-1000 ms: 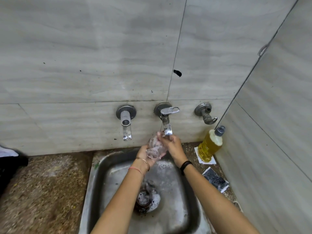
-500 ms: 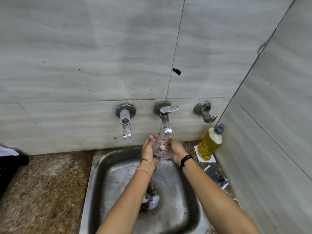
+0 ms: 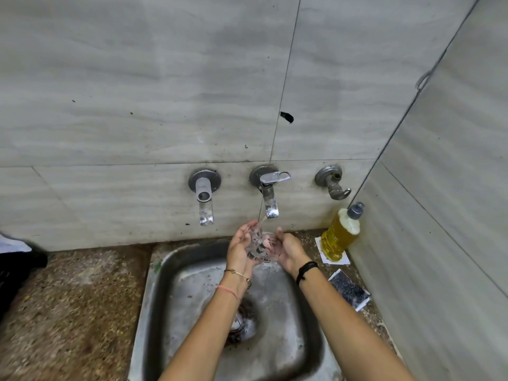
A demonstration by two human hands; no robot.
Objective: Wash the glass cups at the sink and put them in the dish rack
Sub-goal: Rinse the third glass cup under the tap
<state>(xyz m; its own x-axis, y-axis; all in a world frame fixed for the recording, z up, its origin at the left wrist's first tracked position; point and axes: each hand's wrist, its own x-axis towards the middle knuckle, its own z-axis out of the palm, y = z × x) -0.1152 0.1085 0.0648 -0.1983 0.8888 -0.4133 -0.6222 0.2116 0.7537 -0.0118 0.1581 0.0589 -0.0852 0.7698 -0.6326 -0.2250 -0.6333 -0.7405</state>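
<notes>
- The glass cup (image 3: pixel 258 244) sits under the running middle tap (image 3: pixel 268 198), above the sink (image 3: pixel 165 270), cupped between the left hand (image 3: pixel 241 247) and right hand (image 3: pixel 288 250), both curled around its sides.
- Wet glass likely handles light, rigid, slippery and breakable (best gripped round the wall, not the rim).
- No readable writing on the soap bottle (image 3: pixel 341 235).

A single head-worn wide-angle camera looks forward and steeply down, close over the sink (image 3: pixel 154 292), facing the tiled wall (image 3: pixel 137 78) with its taps (image 3: pixel 268 193).
</notes>
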